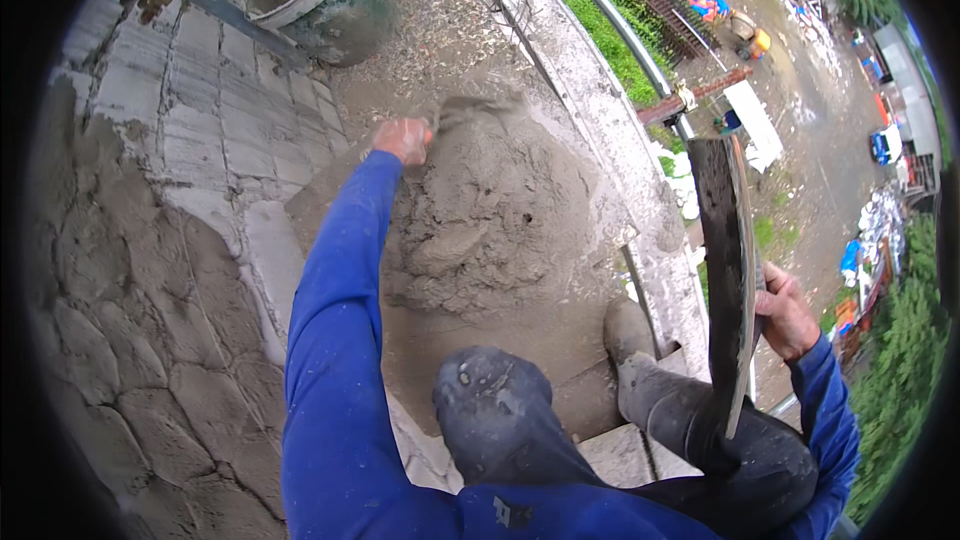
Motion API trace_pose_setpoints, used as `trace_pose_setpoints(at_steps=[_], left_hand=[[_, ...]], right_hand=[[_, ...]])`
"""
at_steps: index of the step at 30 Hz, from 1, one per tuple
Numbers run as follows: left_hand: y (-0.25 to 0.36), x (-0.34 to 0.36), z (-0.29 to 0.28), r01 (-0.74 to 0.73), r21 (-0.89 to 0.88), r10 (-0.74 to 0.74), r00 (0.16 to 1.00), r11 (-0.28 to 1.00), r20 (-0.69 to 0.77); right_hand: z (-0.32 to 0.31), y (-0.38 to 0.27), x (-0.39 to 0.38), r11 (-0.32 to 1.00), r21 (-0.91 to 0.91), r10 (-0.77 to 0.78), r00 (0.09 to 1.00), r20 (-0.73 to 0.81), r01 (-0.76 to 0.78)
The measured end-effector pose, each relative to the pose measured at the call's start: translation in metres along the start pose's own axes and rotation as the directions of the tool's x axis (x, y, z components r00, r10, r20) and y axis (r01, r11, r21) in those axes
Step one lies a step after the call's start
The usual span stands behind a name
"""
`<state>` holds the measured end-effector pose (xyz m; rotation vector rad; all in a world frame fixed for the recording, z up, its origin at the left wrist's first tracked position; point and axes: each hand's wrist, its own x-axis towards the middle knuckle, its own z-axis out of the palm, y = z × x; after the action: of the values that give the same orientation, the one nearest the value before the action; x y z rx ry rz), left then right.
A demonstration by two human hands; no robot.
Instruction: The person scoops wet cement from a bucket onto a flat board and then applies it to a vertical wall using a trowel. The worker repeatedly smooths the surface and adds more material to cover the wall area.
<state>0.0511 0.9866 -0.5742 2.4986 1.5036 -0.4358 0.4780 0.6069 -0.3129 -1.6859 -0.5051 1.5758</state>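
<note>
My left hand [402,140] is closed on a mortar-coated trowel [470,108], whose blade is at the upper edge of a heap of wet grey mortar [490,215]. The heap lies on a smeared board [420,330] between my left arm and the walkway's outer edge. My right hand [785,305] grips a long, dark, flat board [722,230] by its side, held upright-slanted at the right, over my right leg. Part of the trowel is hard to make out under the mortar.
A mortar-crusted bucket [335,15] stands at upper left beside a block wall [220,80], whose lower part bears rough wet render [150,320]. A metal edge [560,70] and scaffold tubes [625,25] border a drop to a yard with debris and vehicles [885,145].
</note>
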Motion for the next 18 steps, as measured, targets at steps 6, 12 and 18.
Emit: trace_pose_setpoints(at_steps=[6, 12, 18], left_hand=[[-0.008, -0.132, -0.029, -0.232, 0.040, 0.223, 0.962, 0.972, 0.158], [-0.029, -0.229, -0.057, -0.192, 0.105, 0.166, 0.961, 0.976, 0.223], [0.031, -0.202, -0.017, -0.170, -0.338, 0.088, 0.965, 0.926, -0.245]], right_hand=[[-0.007, -0.014, 0.004, 0.999, 0.004, -0.035, 0.998, 0.052, 0.035], [-0.005, -0.024, 0.008, 0.997, 0.048, -0.060, 0.995, 0.078, 0.056], [0.006, -0.038, 0.018, 0.989, 0.121, -0.102, 0.986, 0.130, 0.087]])
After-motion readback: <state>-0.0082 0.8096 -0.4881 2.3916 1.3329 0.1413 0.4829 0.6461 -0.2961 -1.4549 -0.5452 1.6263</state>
